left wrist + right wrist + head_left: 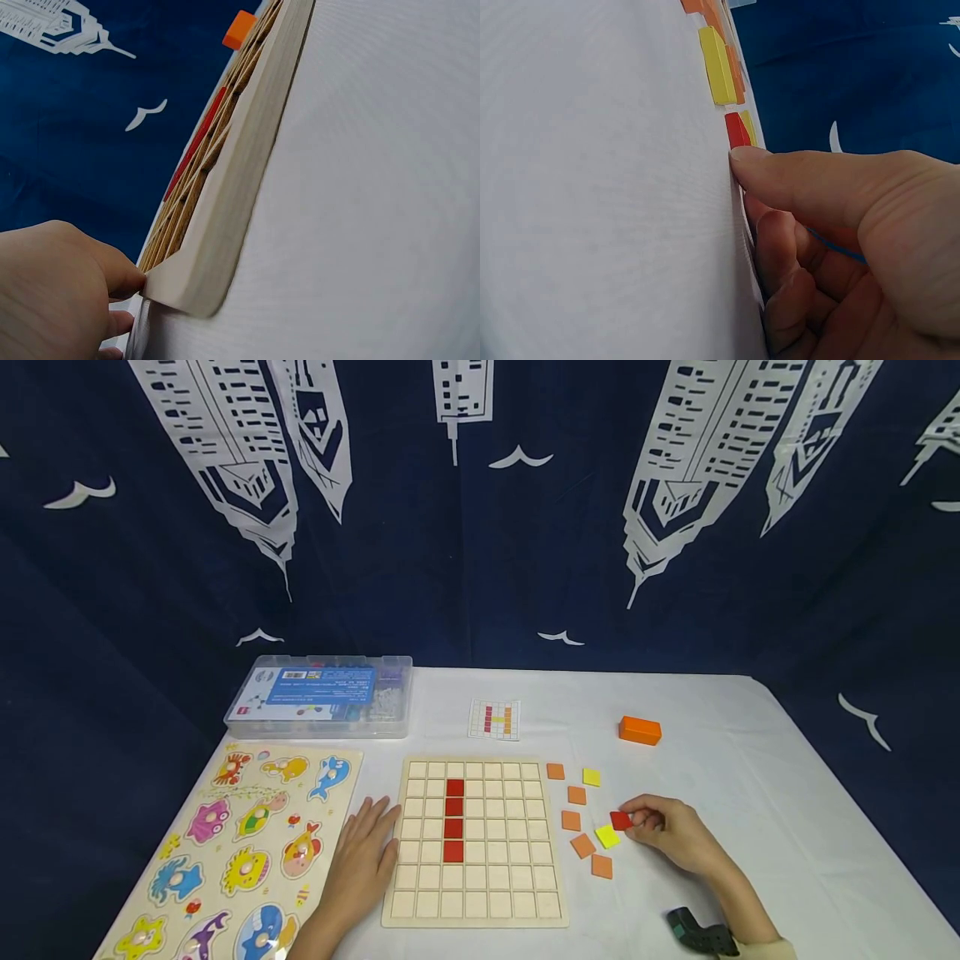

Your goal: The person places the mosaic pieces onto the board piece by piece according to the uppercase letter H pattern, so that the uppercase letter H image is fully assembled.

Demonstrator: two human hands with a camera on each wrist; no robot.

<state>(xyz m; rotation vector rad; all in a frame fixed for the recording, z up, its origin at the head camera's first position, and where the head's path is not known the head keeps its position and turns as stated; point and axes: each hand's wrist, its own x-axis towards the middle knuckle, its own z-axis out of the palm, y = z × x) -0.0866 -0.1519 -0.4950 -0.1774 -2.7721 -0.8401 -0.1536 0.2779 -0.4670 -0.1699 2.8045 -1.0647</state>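
Note:
A wooden grid board [517, 878] lies flat on the table, with several red square tiles lined up in one column left of its middle. My left hand [362, 858] rests beside the board's left edge, fingers extended; in the left wrist view its thumb [124, 277] touches the board's corner. To the right of the board, my right hand [671, 831] pinches a red tile [620, 821] between thumb and fingertips. This red tile [737, 130] shows past the thumb in the right wrist view. Just by it lies a yellow tile [607, 837].
Several orange tiles [571, 820] and another yellow tile [591, 777] lie right of the board. Behind it are a pattern card [494, 720], an orange block [640, 730] and a clear plastic case [390, 714]. A sea-animal puzzle board [217, 860] lies at the left.

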